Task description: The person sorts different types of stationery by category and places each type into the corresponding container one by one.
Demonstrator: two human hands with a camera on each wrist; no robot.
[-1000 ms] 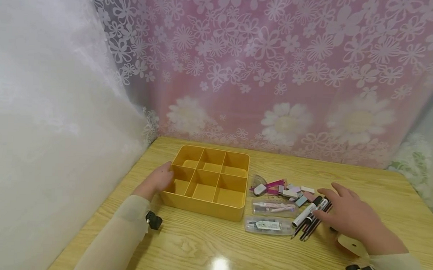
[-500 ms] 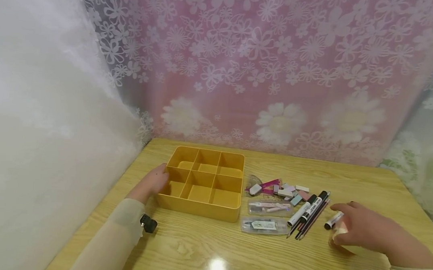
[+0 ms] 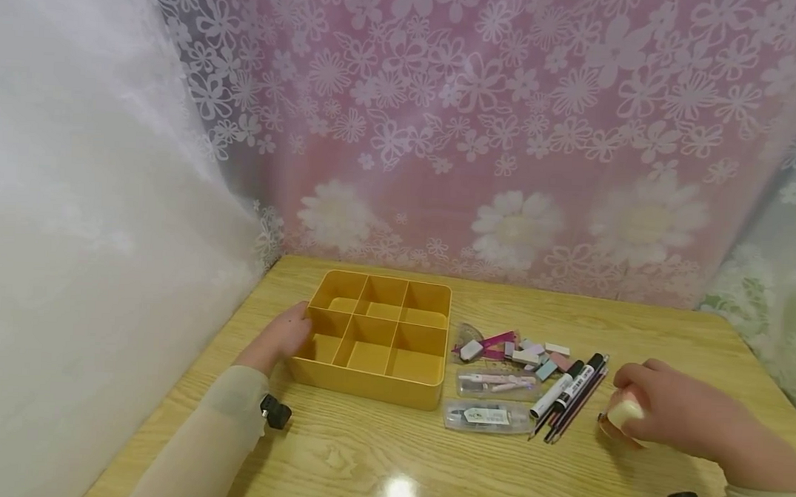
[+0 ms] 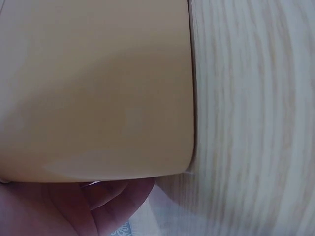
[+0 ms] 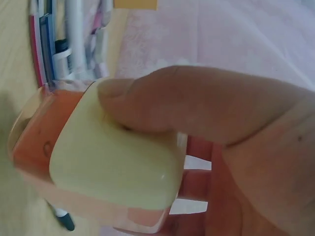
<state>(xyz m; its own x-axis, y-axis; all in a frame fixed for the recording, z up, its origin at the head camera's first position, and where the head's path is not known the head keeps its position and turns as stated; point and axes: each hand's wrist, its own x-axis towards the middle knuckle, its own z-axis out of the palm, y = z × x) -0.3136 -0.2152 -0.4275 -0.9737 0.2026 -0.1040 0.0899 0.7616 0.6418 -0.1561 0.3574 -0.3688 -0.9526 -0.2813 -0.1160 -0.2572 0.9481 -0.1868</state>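
Observation:
My left hand (image 3: 292, 331) holds the left wall of a yellow storage box (image 3: 368, 386) with six compartments. In the left wrist view, its fingers (image 4: 123, 204) lie along the outside of that wall; the thumb is hidden. At the right, my right hand (image 3: 681, 409) grips a rounded cream-and-orange object (image 5: 115, 152) with clear plastic parts, the thumb pressing on its cream face. What kind of thing it is, I cannot tell. Beside that hand lie markers (image 3: 577, 384) and pencils (image 3: 581, 408) in a bundle. A marker (image 5: 63, 217) partly shows below the gripped object.
Two clear plastic cases, one with pink pens (image 3: 499, 384) and one with a white label (image 3: 487, 415), lie right of the box. Behind them are several erasers (image 3: 527, 356), a magenta ruler (image 3: 498, 340) and a clear protractor (image 3: 468, 333). A floral curtain (image 3: 409, 152) hangs behind the table.
My right hand has moved right and nearer, from above the markers to the cream-and-orange object, and now grips it. My left hand has stayed at the box.

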